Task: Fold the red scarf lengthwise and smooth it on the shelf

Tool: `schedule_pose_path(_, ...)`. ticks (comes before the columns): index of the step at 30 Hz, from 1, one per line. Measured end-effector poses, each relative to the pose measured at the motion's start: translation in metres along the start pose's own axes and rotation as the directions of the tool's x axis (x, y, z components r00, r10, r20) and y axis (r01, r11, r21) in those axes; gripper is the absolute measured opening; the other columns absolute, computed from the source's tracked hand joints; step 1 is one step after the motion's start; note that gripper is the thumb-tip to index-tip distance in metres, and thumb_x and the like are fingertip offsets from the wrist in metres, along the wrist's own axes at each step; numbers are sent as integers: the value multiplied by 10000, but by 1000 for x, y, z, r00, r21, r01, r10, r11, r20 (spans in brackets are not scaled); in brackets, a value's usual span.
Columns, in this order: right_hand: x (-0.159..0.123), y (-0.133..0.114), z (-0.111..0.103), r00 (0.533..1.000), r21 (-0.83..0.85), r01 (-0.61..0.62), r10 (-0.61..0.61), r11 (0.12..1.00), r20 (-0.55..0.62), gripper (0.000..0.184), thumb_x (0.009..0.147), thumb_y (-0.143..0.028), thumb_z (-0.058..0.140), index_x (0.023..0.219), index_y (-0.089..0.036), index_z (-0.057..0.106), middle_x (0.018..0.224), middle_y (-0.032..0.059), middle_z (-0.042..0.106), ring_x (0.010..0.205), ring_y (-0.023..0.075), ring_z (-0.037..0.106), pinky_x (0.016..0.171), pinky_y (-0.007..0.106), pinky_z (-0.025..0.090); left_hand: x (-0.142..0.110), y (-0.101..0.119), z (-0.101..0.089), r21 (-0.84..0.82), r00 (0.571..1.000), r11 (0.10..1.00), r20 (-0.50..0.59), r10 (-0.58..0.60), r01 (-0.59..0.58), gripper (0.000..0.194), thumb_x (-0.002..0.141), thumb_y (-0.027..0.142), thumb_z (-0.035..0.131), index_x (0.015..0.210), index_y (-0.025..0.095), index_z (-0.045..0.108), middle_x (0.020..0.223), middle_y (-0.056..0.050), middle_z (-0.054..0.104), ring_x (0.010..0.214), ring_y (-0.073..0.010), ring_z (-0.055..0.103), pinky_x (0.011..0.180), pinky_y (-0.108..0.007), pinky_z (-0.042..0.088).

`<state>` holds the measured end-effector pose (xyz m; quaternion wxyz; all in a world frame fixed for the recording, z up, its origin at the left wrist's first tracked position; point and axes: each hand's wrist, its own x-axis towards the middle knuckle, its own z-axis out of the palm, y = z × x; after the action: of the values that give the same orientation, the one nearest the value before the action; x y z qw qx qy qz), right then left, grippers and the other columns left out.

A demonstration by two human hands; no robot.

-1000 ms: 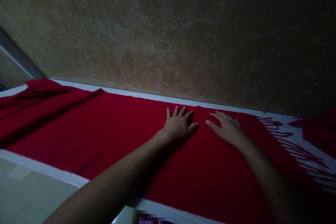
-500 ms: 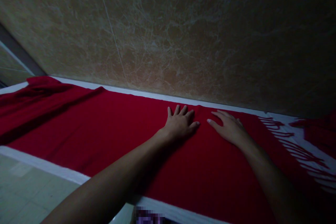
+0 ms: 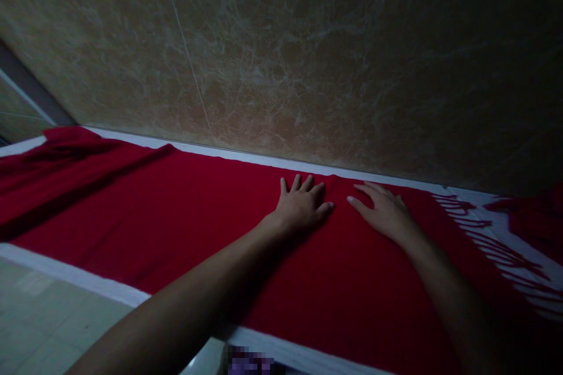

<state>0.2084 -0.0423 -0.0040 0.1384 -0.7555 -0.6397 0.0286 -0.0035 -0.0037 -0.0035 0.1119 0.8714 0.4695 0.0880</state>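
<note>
Red fringed cloth (image 3: 211, 205), beneath left hand (image 3: 300, 208)

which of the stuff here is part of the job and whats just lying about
In use:
- red fringed cloth, with the left hand spread on it and the right hand at it
- white surface under it

Seemingly not in use:
- red bundle at the right edge, untouched
- marbled wall behind, just surroundings

The left edge cuts off the red cloth (image 3: 189, 205); its near right corner is lost in shadow. The right edge crops a second cloth (image 3: 537, 224). Below, the left forearm (image 3: 197, 291), right forearm (image 3: 433, 272) and a pixelated patch (image 3: 247, 362) run out of view.
</note>
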Motion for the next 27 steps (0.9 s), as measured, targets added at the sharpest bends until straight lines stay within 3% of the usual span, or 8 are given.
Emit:
schedule_pose_path(18, 1, 3, 2, 1000, 4, 9, -10, 1000, 3, 503, 1022, -487, 525, 1449, -239, 623, 1602, 138, 503, 1490, 375, 432, 1195, 748, 286, -1, 0, -1, -1, 1000, 1000, -5, 5, -5, 682, 1047, 664, 389, 1592, 257, 447, 1719, -125, 300, 1595, -436, 177, 1227, -770, 113)
schedule_pose_path(22, 2, 6, 3, 998, 15, 43, -42, 999, -48, 513, 1019, -495, 503, 1448, -240, 620, 1604, 131, 502, 1488, 371, 429, 1193, 738, 293, -1, 0, -1, 5, 1000, 1000, 4, 5, -5, 685, 1046, 666, 382, 1596, 260, 440, 1724, -117, 290, 1597, -434, 169, 1228, -767, 116)
schedule_pose_path(27, 2, 6, 4, 1000, 14, 31, -31, 999, -4, 505, 1011, -494, 519, 1439, -250, 627, 1595, 130, 512, 1488, 381, 430, 1181, 756, 299, 0, 1, 0, 1, 1000, 1000, 4, -6, 6, 693, 1045, 674, 381, 1602, 266, 432, 1725, -113, 288, 1598, -432, 168, 1232, -762, 112)
